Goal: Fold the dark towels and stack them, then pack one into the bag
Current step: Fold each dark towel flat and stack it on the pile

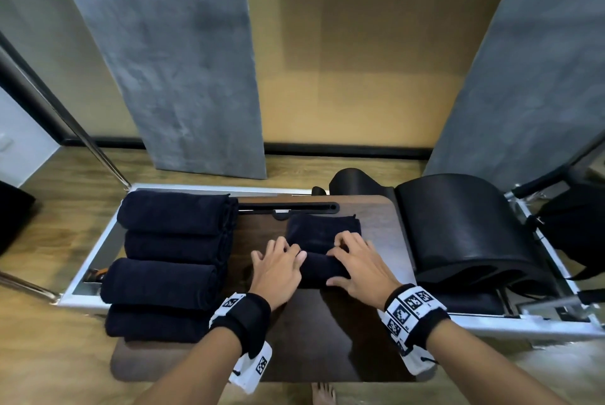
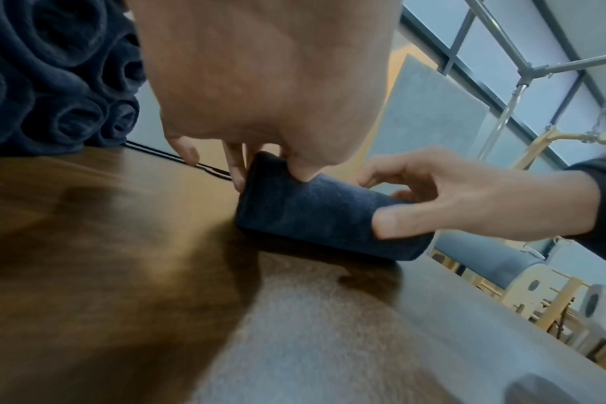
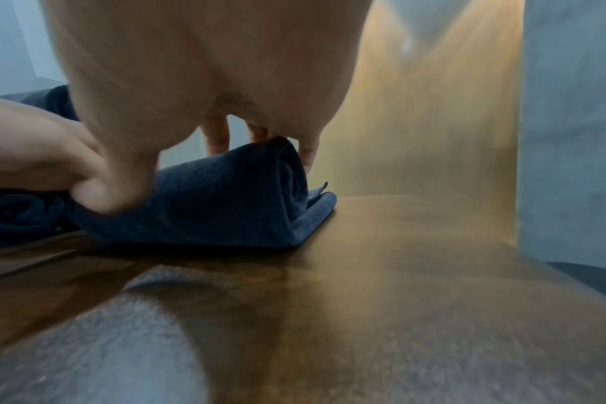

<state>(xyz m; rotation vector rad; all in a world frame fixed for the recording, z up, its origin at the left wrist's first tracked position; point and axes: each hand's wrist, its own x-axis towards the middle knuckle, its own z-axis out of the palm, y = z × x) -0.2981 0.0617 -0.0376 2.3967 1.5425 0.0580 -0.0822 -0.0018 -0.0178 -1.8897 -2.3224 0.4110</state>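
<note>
A dark wooden bench (image 1: 360,332) carries the work. Its bare top runs from the wrists back toward the person and out to the right of the right hand, up to the rounded right edge. Beyond the fingertips, a black slotted strip (image 1: 288,207) lies along the far edge.

The dark towel (image 1: 322,234) being worked lies between and under both hands, partly rolled: the rolled part sits under the palms, and a flat tail extends away past the fingertips toward the strip. In the right wrist view the roll's spiral end (image 3: 287,175) faces right, with the flat layer lying on the wood beneath it.

The left hand (image 1: 278,268) has its fingers curled over the roll's left end, thumb pressed into the cloth, as the left wrist view shows. The right hand (image 1: 358,268) curls over the right part of the roll, fingertips on its far side and thumb on the near side. Both hands grip the towel, close together but not touching.

Left of the left hand, a stack of rolled towels (image 1: 170,260) fills the bench's left edge. Right of the right hand, off the bench, sits a black curved padded barrel (image 1: 465,234).
</note>
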